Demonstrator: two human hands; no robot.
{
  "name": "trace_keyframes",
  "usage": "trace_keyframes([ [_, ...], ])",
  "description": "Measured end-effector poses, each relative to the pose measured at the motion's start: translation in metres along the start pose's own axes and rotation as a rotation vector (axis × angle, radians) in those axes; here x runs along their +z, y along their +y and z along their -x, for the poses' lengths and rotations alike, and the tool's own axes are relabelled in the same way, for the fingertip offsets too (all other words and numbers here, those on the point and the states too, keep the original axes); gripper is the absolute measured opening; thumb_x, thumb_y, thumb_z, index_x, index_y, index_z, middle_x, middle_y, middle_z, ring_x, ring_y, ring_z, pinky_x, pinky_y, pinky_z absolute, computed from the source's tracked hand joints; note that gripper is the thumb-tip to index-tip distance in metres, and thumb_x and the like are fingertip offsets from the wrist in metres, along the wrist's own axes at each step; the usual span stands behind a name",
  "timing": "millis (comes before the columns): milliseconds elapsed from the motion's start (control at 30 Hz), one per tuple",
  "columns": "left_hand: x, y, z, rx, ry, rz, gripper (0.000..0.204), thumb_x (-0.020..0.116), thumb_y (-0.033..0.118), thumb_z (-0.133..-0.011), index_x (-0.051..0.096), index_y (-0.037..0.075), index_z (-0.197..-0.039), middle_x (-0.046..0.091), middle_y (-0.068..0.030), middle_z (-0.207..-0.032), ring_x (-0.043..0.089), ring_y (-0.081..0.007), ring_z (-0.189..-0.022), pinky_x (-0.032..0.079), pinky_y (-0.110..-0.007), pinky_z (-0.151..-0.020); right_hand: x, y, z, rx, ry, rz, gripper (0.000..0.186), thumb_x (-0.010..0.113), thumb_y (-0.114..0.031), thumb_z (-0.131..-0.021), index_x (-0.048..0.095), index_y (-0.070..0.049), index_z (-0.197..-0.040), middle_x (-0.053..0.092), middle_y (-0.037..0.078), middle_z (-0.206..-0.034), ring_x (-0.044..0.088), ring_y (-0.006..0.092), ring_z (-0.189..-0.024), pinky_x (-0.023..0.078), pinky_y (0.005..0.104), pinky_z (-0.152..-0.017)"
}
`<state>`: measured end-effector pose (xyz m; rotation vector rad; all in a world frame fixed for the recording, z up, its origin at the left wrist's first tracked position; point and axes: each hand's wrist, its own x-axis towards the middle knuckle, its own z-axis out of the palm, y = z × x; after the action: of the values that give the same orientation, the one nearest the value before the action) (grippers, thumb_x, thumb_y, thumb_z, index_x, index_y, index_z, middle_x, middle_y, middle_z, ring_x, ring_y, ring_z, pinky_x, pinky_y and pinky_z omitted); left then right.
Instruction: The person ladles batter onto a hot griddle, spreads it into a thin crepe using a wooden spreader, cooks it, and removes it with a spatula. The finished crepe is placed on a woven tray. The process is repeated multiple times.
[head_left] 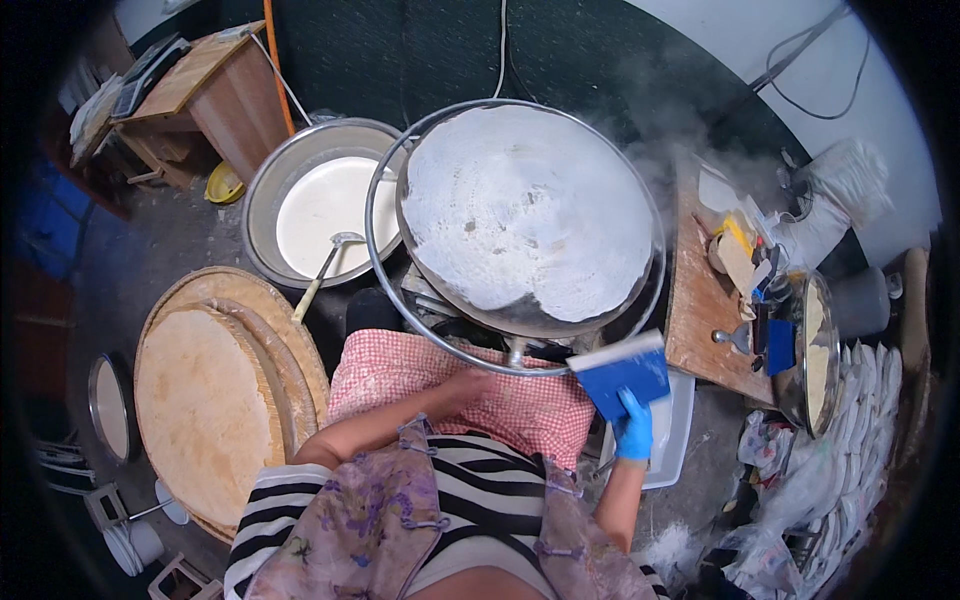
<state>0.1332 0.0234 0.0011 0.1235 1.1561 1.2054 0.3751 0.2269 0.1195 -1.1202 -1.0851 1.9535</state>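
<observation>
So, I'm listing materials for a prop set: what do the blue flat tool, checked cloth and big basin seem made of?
Blue flat tool: smooth, probably plastic, judging by its stiff, flat face; coated board is possible. Checked cloth: matte fabric, perhaps cotton, given its soft drape. Big basin: probably metal, from its grey sheen.

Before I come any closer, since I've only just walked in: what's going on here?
A person's blue-gloved right hand holds a flat blue tool near the front right of a round griddle, which carries a broad whitish layer. Their bare left hand is over a red-checked cloth. At left, a ladle leans in a basin of white liquid, beside stacked pale rounds.
</observation>
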Motion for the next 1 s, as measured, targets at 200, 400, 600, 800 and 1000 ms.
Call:
trace_keyframes([
  [200,-0.047,0.032,0.038,-0.018,0.049,-0.104,0.025,0.057,0.025,-0.087,0.057,0.006,-0.103,0.061,-0.0054,-0.094,0.06,-0.0165,-0.087,0.048,-0.027,-0.074,0.102,-0.026,-0.053,0.123,-0.196,-0.053,0.043,0.059,-0.008,-0.079,0.049,0.0,-0.119,0.057,0.008,-0.11,0.055,0.0179,-0.096,0.044,0.031,-0.087],
  [400,-0.136,0.045,0.096,0.089,0.385,0.224,0.023,0.053,0.025,-0.089,0.056,0.006,-0.101,0.062,-0.0123,-0.097,0.063,-0.0206,-0.081,0.052,-0.031,-0.066,0.167,-0.04,-0.084,0.104,-0.405,0.251,0.04,0.061,-0.009,-0.077,0.052,0.001,-0.115,0.06,0.008,-0.104,0.058,0.0174,-0.089,0.047,0.0292,-0.083],
  [600,-0.155,0.035,0.093,0.109,0.467,0.331,0.024,0.051,0.028,-0.09,0.05,0.009,-0.104,0.063,-0.0119,-0.09,0.063,-0.0207,-0.069,0.052,-0.031,-0.059,0.242,-0.069,-0.126,-0.366,-0.465,1.164,0.04,0.057,-0.003,-0.075,0.053,-0.001,-0.114,0.061,0.015,-0.101,0.06,0.0255,-0.09,0.045,0.0336,-0.082],
  [800,-0.153,0.037,0.094,0.122,0.437,0.333,0.022,0.051,0.03,-0.09,0.052,0.009,-0.1,0.063,-0.0102,-0.089,0.063,-0.0183,-0.066,0.05,-0.029,-0.056,0.292,0.019,-0.155,-0.931,-0.437,1.542,0.045,0.048,0.002,-0.072,0.051,-0.002,-0.116,0.056,0.024,-0.103,0.055,0.0388,-0.095,0.044,0.0422,-0.084],
  [1000,-0.155,0.039,0.1,0.12,0.434,0.381,0.022,0.052,0.028,-0.09,0.052,0.009,-0.099,0.064,-0.0115,-0.089,0.064,-0.0201,-0.067,0.052,-0.03,-0.056,0.257,0.037,-0.105,-0.943,-0.568,1.628,0.051,0.048,0.006,-0.068,0.049,0.0,-0.119,0.054,0.024,-0.11,0.052,0.0391,-0.1,0.043,0.0415,-0.088],
])
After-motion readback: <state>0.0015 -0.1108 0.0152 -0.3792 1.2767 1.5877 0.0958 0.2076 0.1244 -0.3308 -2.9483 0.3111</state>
